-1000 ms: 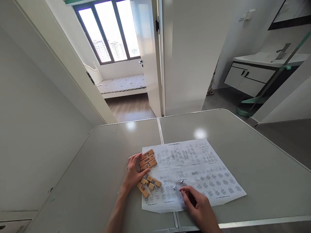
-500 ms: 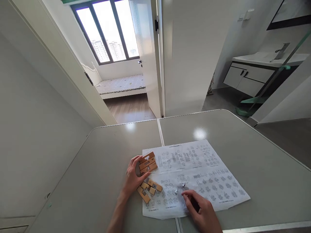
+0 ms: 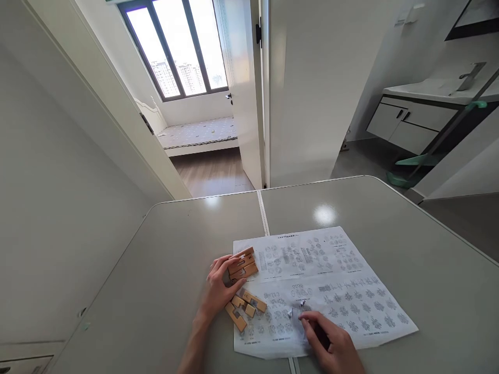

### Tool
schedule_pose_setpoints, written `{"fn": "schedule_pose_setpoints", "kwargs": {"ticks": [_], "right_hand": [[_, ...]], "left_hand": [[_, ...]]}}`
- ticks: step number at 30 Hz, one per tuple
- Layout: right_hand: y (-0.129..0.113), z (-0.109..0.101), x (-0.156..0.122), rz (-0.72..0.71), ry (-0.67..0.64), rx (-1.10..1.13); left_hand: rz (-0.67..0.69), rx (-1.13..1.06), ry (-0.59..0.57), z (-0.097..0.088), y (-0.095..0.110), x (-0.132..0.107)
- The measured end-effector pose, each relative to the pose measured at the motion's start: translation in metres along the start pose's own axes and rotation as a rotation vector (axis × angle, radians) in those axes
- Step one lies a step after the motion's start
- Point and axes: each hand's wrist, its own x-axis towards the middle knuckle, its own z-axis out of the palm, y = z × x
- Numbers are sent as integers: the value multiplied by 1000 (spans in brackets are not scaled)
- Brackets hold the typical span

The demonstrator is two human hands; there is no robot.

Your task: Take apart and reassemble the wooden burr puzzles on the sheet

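Observation:
My left hand (image 3: 219,284) curls its fingers and thumb around a group of brown notched wooden puzzle pieces (image 3: 244,267), lying side by side on the upper left of a printed instruction sheet (image 3: 288,275). The fingertips cover part of the top piece. Just below the thumb lie several lighter wooden puzzle pieces (image 3: 249,306), loosely grouped at the sheet's left edge. Over the lower middle of the sheet, my right hand (image 3: 331,340) pinches thumb and forefinger on what looks like a crumpled piece of clear plastic (image 3: 296,311) with shiny bits. Its other fingers are folded under.
The sheet lies across the seam of a grey-green table (image 3: 187,244) with a pale rim. A white wall (image 3: 78,197) runs along the left. Beyond the table are an open door (image 3: 247,104), a bed (image 3: 198,132) and a washbasin cabinet (image 3: 413,119).
The top wooden piece under my left fingers has tipped and shows a narrower side. My right hand keeps its pinch. The whole view has shifted slightly, so everything sits further right.

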Motion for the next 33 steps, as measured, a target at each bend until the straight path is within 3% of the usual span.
{"fn": "schedule_pose_setpoints", "kwargs": {"ticks": [8,22,33], "right_hand": [[5,2,-2,2,6,-13],[5,5,-4,16,42,16],[3,2,-5,8,33,-11]], "left_hand": [[-30,-18,3,-1,2,-1],[-176,-168,185,-2,3,-2],[-383,-346,289,-7,15,-3]]}}
